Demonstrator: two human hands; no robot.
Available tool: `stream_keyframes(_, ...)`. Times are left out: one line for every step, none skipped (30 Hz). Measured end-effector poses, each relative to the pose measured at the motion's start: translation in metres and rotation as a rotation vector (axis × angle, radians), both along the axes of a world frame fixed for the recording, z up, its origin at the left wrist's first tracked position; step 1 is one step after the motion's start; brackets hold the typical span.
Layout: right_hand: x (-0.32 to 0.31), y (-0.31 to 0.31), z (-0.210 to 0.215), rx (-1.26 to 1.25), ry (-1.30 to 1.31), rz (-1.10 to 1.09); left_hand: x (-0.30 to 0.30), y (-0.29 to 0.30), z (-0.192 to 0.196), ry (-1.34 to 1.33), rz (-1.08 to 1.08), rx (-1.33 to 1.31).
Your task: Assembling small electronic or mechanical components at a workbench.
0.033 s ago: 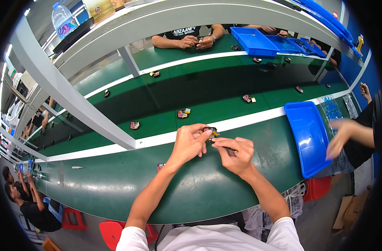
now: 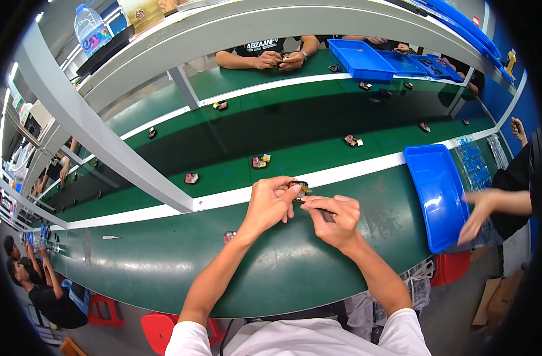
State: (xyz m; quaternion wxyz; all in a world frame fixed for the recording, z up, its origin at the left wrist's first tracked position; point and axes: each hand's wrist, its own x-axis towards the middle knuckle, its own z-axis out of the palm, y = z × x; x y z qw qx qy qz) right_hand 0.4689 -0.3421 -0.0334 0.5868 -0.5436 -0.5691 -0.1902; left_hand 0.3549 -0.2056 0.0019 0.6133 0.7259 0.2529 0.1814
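Note:
Above the near green worktop, my left hand (image 2: pixel 270 202) is closed on a small black-cased electronic unit (image 2: pixel 302 186) with yellow and reddish parts inside. My right hand (image 2: pixel 335 218) is pinched round a thin dark tool (image 2: pixel 325 211), whose kind I cannot make out. Its fingertips meet the lower edge of the unit, where the contact itself is hidden. Partly behind my left forearm, another small reddish unit (image 2: pixel 229 237) lies on the worktop.
Several similar units, one of them a red and yellow unit (image 2: pixel 260 161), lie on the green belt beyond the white rail (image 2: pixel 366 168). A blue tray (image 2: pixel 438 202) stands at right, beside a co-worker's hand (image 2: pixel 481 210). A grey post (image 2: pixel 128 136) slants at left. Another person works opposite.
The co-worker's blurred hand at right has shifted slightly down beside the blue tray. My own hands, the unit and the tool hold nearly the same position.

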Motion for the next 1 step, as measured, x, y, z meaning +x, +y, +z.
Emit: stream_keyframes(-0.0001,-0.0004,-0.0007,-0.006,-0.002,0.0,0.0,-0.0007,-0.001,0.001,-0.004,-0.001)
